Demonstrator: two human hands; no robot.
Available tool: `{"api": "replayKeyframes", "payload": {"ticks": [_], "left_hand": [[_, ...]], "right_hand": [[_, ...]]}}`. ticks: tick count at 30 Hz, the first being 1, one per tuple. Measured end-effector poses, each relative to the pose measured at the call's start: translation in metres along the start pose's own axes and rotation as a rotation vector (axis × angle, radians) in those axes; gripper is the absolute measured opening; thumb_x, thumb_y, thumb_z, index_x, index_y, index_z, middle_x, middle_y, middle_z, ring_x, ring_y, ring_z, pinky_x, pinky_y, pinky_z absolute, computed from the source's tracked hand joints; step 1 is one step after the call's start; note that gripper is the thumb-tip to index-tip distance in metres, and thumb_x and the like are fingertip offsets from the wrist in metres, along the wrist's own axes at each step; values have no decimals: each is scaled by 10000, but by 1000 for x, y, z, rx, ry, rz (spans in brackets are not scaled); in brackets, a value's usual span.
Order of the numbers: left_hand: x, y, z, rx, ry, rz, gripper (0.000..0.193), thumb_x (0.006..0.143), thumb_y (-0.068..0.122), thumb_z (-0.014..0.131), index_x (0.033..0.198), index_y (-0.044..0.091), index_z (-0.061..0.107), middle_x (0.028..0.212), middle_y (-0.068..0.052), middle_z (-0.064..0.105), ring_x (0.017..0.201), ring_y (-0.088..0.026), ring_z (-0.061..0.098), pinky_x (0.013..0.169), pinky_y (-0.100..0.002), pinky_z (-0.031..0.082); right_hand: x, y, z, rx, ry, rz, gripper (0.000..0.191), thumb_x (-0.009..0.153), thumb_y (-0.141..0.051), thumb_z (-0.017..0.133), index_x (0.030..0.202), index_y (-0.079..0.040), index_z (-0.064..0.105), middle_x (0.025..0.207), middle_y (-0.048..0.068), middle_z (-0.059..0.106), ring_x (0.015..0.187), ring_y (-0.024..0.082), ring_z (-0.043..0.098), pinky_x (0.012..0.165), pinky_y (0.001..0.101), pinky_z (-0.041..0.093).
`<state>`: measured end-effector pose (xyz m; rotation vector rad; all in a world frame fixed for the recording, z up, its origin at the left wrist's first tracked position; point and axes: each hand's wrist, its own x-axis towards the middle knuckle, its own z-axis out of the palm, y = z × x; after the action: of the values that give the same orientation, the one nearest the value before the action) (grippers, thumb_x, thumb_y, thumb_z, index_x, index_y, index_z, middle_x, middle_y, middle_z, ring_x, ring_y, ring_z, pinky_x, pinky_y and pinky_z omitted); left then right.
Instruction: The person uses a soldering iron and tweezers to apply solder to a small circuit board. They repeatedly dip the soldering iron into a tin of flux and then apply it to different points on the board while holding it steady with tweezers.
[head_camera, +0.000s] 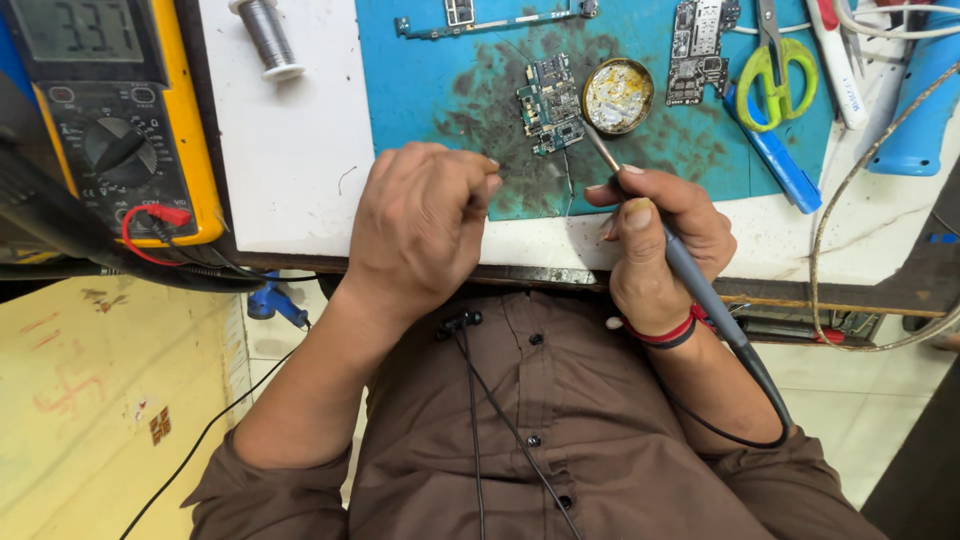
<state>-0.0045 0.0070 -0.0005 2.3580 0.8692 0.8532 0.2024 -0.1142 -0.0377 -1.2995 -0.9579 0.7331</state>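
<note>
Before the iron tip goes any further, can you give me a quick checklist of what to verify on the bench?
1. Soldering iron gripped: ok, the right hand holds it like a pen.
2. Tip position: ok, it lies beside the small circuit board, near the round flux tin.
3. Left hand hold: cannot tell, its fingertips pinch something too thin to make out.
4. Board support: ok, it lies flat on the blue work mat.
5. Iron cord: ok, it loops off the bench edge, apart from the board.
6. Green-handled scissors: ok, apart from both hands.
</note>
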Motion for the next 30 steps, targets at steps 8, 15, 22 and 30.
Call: {"api": "replayKeyframes", "payload": {"ticks": [8,15,22,30], "left_hand": [[3,-7,-7,-55,8,-194,170,1048,119,642,1087,52,491,1104,-128,619,901,-243,579,831,-394,477],[-18,2,-17,-499,222,-369,202,1160,214,507,1182,34,594,1327,-135,580,1113,-184,608,1012,-309,519],[-48,0,-21,-311,288,-440,204,1101,129,723,1281,33,708,1123,-85,598,963,-131,604,872,-222,521],[-58,-5,-13,-556,469,-429,157,1103,42,729,1236,-24,679,1177,-81,607,970,-92,625,874,-193,528]], "right_hand": [[-2,0,-2,-12,-5,1,303,1135,-250,674,1303,2,655,1018,117,705,903,185,740,722,255,554],[9,-19,4,-219,-111,58,286,1120,-218,636,1326,-21,666,1066,137,787,762,97,682,696,234,557],[44,-44,36,-684,-332,-335,391,929,-46,793,1285,-37,632,1100,166,720,859,279,699,792,378,565],[57,-50,62,-874,-427,-392,473,944,-128,814,1366,-88,604,1164,135,660,921,316,683,795,392,549]]}}
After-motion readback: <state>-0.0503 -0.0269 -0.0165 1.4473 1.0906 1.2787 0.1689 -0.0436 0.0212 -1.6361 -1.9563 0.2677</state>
